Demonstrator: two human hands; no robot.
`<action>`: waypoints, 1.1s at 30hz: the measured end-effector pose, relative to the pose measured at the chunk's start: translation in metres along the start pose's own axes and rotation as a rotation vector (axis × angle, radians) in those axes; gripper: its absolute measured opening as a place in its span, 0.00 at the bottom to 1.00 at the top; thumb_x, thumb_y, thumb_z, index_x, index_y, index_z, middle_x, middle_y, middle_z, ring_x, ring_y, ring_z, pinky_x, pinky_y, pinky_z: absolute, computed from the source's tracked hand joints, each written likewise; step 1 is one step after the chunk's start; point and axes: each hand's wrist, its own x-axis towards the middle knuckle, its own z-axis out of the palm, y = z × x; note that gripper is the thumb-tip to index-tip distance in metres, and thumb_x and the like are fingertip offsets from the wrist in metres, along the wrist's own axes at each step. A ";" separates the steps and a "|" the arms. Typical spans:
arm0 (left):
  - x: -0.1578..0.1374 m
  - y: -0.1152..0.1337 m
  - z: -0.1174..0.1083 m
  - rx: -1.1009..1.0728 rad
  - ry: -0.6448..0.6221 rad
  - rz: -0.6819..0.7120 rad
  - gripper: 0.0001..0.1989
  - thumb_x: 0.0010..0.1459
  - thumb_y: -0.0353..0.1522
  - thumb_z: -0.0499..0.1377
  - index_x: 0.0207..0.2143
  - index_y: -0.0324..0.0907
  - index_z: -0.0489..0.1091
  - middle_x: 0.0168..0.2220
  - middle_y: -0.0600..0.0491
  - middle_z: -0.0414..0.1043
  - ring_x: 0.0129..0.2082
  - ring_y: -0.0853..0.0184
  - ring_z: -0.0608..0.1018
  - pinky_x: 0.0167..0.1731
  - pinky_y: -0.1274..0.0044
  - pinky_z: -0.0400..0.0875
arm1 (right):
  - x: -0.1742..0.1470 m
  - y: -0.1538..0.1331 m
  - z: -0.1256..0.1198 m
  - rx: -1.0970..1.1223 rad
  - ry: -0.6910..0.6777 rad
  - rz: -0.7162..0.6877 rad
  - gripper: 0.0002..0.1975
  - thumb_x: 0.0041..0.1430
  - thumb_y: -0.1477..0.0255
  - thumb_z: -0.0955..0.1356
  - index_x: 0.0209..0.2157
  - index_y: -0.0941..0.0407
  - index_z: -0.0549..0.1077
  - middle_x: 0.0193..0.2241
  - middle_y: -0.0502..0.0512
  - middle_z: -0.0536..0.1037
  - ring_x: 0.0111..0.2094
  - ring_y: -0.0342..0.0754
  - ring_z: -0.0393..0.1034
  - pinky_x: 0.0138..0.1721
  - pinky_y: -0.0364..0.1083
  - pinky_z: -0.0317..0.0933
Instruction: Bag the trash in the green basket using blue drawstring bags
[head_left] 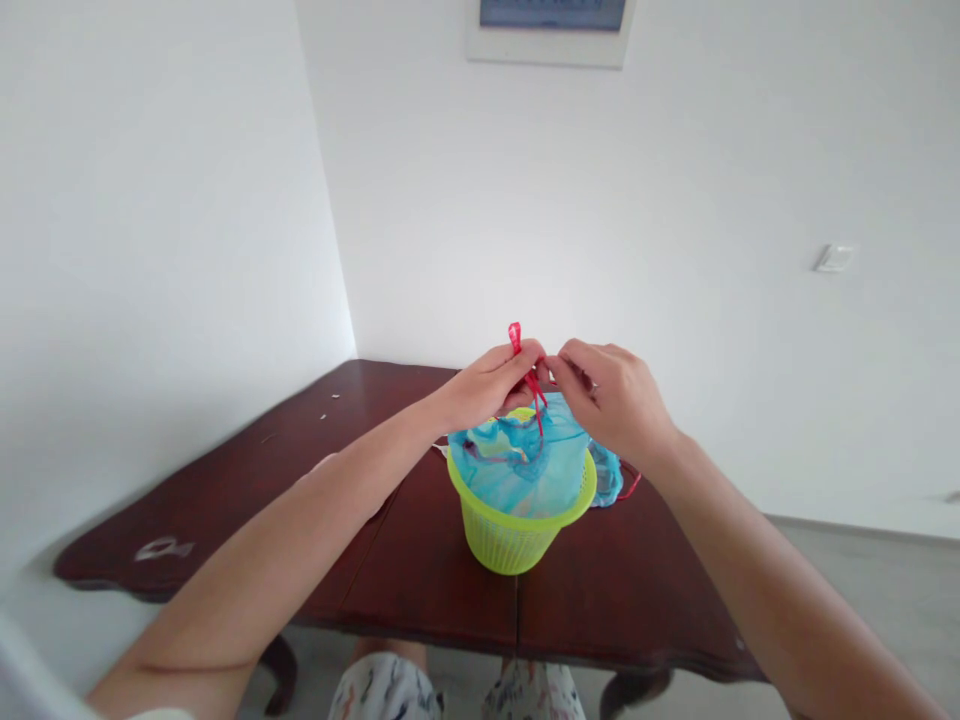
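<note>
A blue translucent plastic bag point(532, 485) lines a yellow-green plastic basket point(506, 545) and spreads over its rim. Above the basket, my left hand point(510, 375) is closed around a red ribbon-like drawstring point(514, 336). One loop of it sticks up over the fingers, and strands hang down toward the bag. Thumb and forefinger of my right hand point(611, 390) are pinched together just beside the left fingertips, with a bit of red between the two hands. What exactly lies inside the right pinch is mostly hidden.
The basket stands on a dark red-brown wooden table point(442, 590). Behind it to the right lies another blue bag point(606, 475) with a red string. Small white scraps point(335, 396) lie at the left. White walls border the table; a switch point(835, 258) is on the right.
</note>
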 end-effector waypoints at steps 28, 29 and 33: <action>-0.030 0.002 0.007 0.841 -0.011 0.671 0.27 0.90 0.36 0.50 0.85 0.50 0.63 0.80 0.43 0.74 0.80 0.59 0.76 0.82 0.60 0.70 | -0.035 -0.008 0.054 0.915 0.000 0.367 0.28 0.73 0.38 0.76 0.38 0.49 0.88 0.30 0.52 0.84 0.32 0.51 0.76 0.39 0.50 0.75; -0.031 -0.002 0.006 0.802 -0.025 0.687 0.28 0.90 0.38 0.49 0.86 0.50 0.61 0.82 0.43 0.72 0.82 0.60 0.74 0.84 0.59 0.67 | -0.035 -0.007 0.055 0.928 -0.014 0.370 0.29 0.71 0.38 0.78 0.35 0.49 0.87 0.29 0.51 0.83 0.30 0.50 0.74 0.37 0.50 0.73; -0.043 -0.009 0.009 0.717 0.042 0.751 0.27 0.91 0.43 0.47 0.81 0.51 0.70 0.78 0.46 0.77 0.85 0.59 0.70 0.88 0.55 0.58 | -0.033 0.005 0.057 0.984 0.023 0.403 0.27 0.67 0.40 0.81 0.32 0.50 0.85 0.30 0.51 0.83 0.34 0.50 0.75 0.43 0.50 0.74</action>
